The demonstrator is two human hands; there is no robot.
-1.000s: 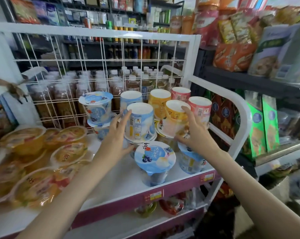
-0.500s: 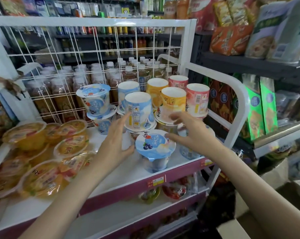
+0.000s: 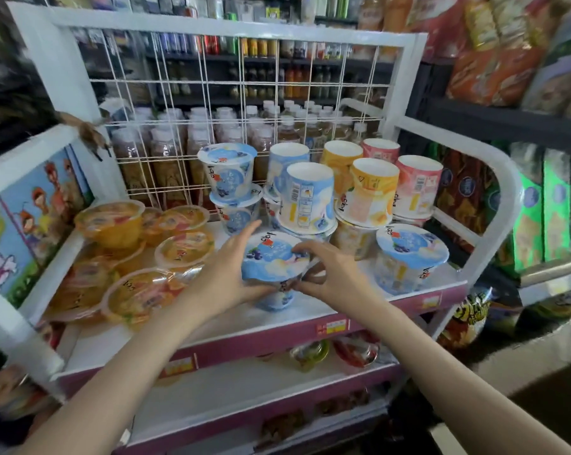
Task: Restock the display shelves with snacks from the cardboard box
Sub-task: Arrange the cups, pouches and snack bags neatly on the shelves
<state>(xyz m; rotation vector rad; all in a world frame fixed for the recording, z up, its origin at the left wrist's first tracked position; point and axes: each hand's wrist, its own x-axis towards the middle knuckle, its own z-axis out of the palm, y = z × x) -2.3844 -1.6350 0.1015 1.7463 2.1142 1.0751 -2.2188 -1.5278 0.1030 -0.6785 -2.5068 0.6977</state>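
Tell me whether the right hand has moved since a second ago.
Yes. The right hand has come down and leftward from the upturned yellow cup, which stayed put, to the blueberry cup at the shelf front.

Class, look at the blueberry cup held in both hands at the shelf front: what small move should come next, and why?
Probably slide the blueberry cup back against the stacked cups. The left hand and right hand grip it near the shelf's front edge, with bare shelf behind it.
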